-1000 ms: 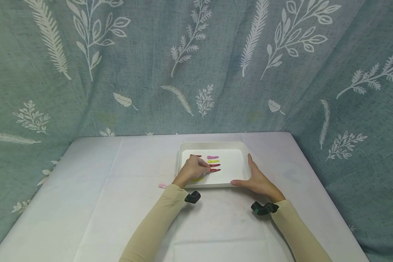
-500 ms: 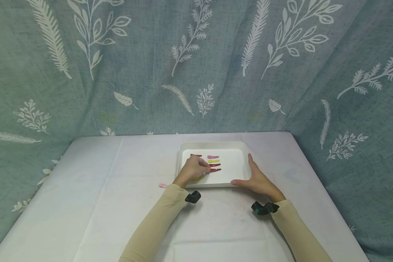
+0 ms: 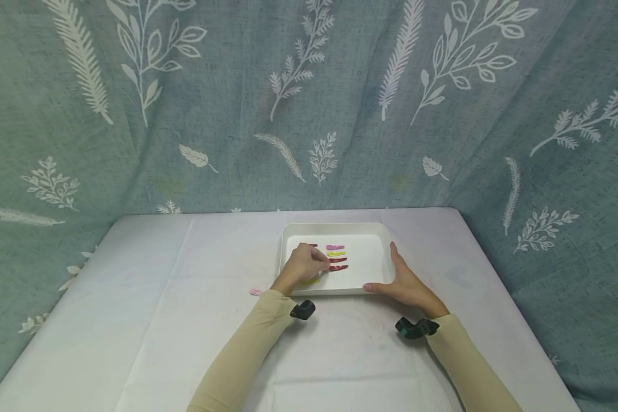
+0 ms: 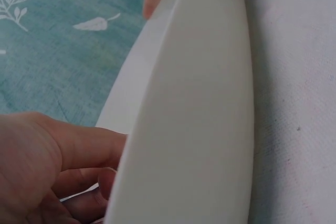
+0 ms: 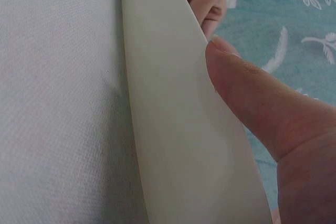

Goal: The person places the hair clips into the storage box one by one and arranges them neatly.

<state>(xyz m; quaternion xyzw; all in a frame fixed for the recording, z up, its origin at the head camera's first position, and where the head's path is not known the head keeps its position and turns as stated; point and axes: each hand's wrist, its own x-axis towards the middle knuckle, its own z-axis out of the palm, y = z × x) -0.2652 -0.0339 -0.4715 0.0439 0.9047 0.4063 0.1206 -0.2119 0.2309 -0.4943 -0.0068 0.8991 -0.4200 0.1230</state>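
Note:
My left hand (image 3: pixel 305 264) reaches over the near left part of a white tray (image 3: pixel 371 252), its thumb and forefinger pinching the left end of a red hair clip (image 3: pixel 339 268). Just beyond lie another red clip (image 3: pixel 337 260), a yellow clip (image 3: pixel 336 253) and a purple clip (image 3: pixel 335 248), stacked in a column. In the left wrist view the tray's wall (image 4: pixel 194 98) hides the fingertips. My right hand (image 3: pixel 407 284) holds the tray's near right corner, thumb (image 5: pixel 236 77) against the front rim and fingers along the right side.
Left of the column, a dark red clip (image 3: pixel 313 245) and a yellow clip (image 3: pixel 311 281) are partly covered by the left hand. A pink clip (image 3: pixel 256 292) lies on the white tablecloth (image 3: pixel 195 320) outside the tray. A patterned curtain (image 3: pixel 226 114) hangs behind the table.
Almost nothing differs. The left hand stays at the nearest red clip, which has shifted very slightly, and the right hand keeps its hold on the tray.

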